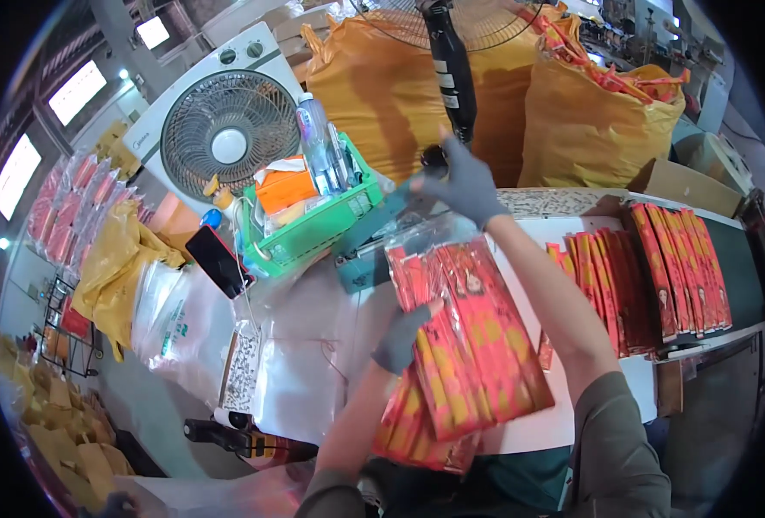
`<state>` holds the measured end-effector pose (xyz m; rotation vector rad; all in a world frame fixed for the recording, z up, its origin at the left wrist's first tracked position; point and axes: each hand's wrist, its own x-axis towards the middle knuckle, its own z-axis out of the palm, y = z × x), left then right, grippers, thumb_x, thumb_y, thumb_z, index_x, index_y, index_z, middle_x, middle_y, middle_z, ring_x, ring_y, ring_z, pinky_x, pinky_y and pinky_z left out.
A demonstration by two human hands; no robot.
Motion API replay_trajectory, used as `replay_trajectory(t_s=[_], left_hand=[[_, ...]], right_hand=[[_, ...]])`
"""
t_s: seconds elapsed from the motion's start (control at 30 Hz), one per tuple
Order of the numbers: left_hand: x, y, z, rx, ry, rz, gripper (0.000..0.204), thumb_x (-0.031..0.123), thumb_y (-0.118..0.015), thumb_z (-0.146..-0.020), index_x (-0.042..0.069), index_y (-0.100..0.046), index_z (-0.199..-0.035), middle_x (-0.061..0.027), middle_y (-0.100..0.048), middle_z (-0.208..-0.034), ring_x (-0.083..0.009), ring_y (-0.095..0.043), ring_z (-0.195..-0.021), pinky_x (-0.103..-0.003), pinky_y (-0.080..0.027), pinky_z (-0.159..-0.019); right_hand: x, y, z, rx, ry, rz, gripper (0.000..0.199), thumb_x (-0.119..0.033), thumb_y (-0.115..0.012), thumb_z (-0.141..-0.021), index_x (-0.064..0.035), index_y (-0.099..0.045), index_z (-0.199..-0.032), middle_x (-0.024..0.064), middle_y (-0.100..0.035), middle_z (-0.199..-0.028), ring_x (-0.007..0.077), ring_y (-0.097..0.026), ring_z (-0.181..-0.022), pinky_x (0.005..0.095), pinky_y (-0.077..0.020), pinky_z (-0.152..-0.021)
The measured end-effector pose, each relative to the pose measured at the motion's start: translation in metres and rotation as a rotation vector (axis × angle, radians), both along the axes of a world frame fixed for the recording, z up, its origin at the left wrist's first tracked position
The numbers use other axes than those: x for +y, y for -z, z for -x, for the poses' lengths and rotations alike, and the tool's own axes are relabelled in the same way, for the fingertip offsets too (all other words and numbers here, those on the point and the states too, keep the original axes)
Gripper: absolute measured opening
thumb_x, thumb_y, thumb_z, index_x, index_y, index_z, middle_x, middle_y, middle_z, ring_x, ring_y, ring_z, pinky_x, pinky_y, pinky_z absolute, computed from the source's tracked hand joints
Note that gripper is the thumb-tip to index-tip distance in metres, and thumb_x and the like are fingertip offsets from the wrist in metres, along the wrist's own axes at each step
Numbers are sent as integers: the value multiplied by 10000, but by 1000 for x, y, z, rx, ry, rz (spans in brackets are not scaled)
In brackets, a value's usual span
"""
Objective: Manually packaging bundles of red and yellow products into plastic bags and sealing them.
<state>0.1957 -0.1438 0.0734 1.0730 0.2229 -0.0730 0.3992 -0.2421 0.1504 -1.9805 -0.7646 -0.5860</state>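
My left hand (401, 338), in a grey glove with bare fingertips, grips the side of a clear plastic bag (477, 341) of long red-and-yellow packets, its thumb on top. The bag's loose upper end lies at a teal bench-top device (372, 269), which looks like a bag sealer. Over that device is my right hand (471, 187), gloved alike, with thumb and fingers apart and nothing seen in it. A black knob (434, 158) shows close by its thumb. Another bundle of the same packets (421, 432) lies partly under the held bag, near my body.
Upright rows of red packets (680, 272) stand at the right. A green basket (313, 229) with a bottle and an orange box, a phone (217, 261) and a box fan (227, 129) are at the left. Flat clear bags (300, 371) lie nearer. Large yellow sacks (603, 125) stand behind.
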Motion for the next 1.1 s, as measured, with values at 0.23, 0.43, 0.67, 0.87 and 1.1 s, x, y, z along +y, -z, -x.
replay_trajectory(t_s=[0.23,0.43,0.67,0.87,1.1], left_hand=[[10,32,-46,27,-142,34,419,166,-620,-854,43,-505,-1238,-56,-588,-1136,-169,-580,-1017,-323,-466,-877],[15,31,-42,118,-141,187,459,137,-586,-874,71,-434,-1302,-49,-533,-1222,-164,-539,-1088,-333,-438,-926],[11,39,-41,-4,-186,83,506,233,-635,-853,60,-443,-1289,-53,-536,-1192,-154,-538,-1051,-310,-438,-897],[24,43,-45,-10,-93,56,399,184,-580,-889,59,-497,-1258,-35,-552,-1188,-145,-542,-1064,-296,-445,-906],[79,53,40,98,-43,-1168,529,384,-566,-889,-30,-503,-1213,-67,-597,-1119,-130,-546,-1018,-305,-433,-866]], right_hand=[[-12,70,-41,168,108,414,316,-398,-619,-821,-137,-591,-996,182,-553,-953,348,-602,-840,413,-475,-695],[-1,82,-39,92,92,319,270,-413,-519,-878,-151,-575,-903,158,-520,-890,359,-580,-781,460,-464,-653],[1,81,-37,105,133,376,222,-339,-530,-882,-117,-530,-895,190,-525,-933,400,-576,-758,483,-461,-646],[-22,77,-14,155,59,428,366,-328,-551,-867,-198,-453,-1195,231,-512,-1078,414,-578,-847,457,-476,-722],[-120,68,159,861,-374,187,885,-360,-626,-851,-65,-60,-1463,186,-490,-1098,171,-589,-735,278,-481,-663]])
